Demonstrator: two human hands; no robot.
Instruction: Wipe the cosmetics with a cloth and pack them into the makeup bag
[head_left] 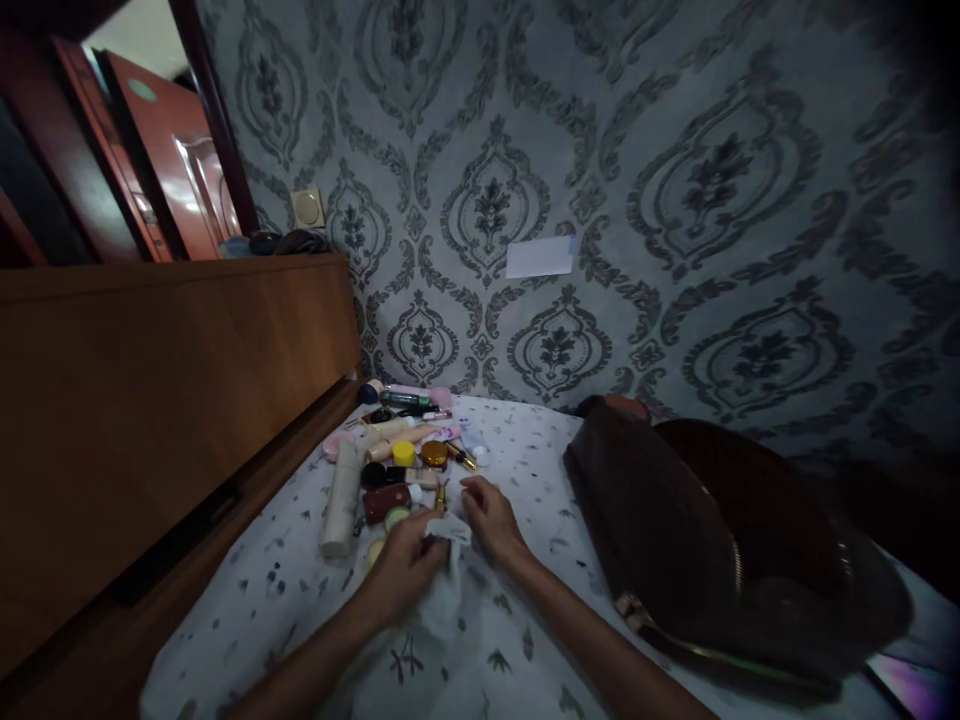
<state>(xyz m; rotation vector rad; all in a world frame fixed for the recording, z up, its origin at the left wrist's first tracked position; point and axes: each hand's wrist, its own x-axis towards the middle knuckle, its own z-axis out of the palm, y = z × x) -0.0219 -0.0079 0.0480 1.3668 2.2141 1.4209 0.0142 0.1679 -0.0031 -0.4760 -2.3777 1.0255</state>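
Note:
My left hand (407, 565) is closed around a thin white cloth or wipe (448, 530). Its lower part hangs below the fingers and is blurred. My right hand (493, 520) is just to the right, fingers curled inward; whatever is in them, if anything, cannot be made out. Close beyond both hands lies a small gold tube (440, 497). Left of it are a dark red bottle with a white cap (388, 503) and a round green-lidded jar (397, 517). A long pale cylindrical bottle (342, 500) lies at the left of the group.
Several cosmetics lie on the patterned white sheet (247, 600), among them a yellow-lidded jar (403, 454) and an amber jar (433, 454). A large dark brown bag (660, 530) gapes on the right. Along the left stands a wooden board (180, 370); a patterned wall (487, 320) is behind.

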